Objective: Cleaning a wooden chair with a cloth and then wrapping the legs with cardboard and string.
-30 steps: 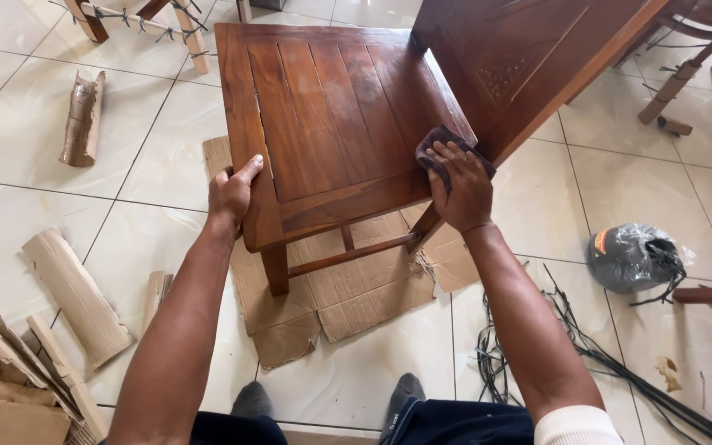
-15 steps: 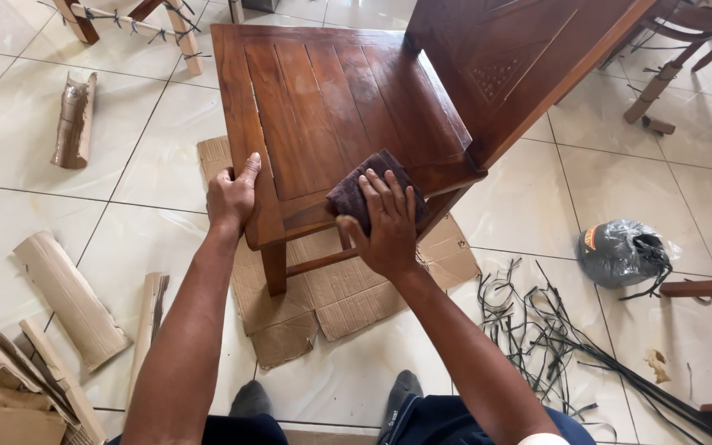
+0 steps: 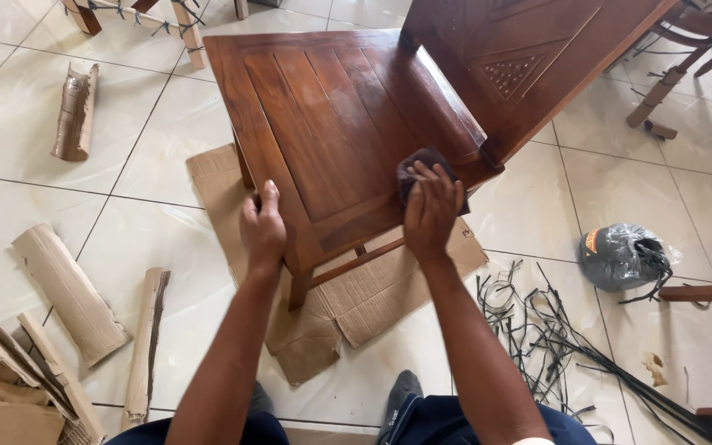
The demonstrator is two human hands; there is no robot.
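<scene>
left hand [image 3: 263, 227] grips chair [image 3: 331, 124] edge | right hand [image 3: 432, 210] flat on cloth [image 3: 423, 165]

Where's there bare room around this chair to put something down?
Open tile lies left of the chair seat, between it and the cardboard roll. More tile lies right, between the chair back and the grey bag. Crowded: cardboard scraps lower left, black straps lower right, flattened cardboard under the chair.
</scene>
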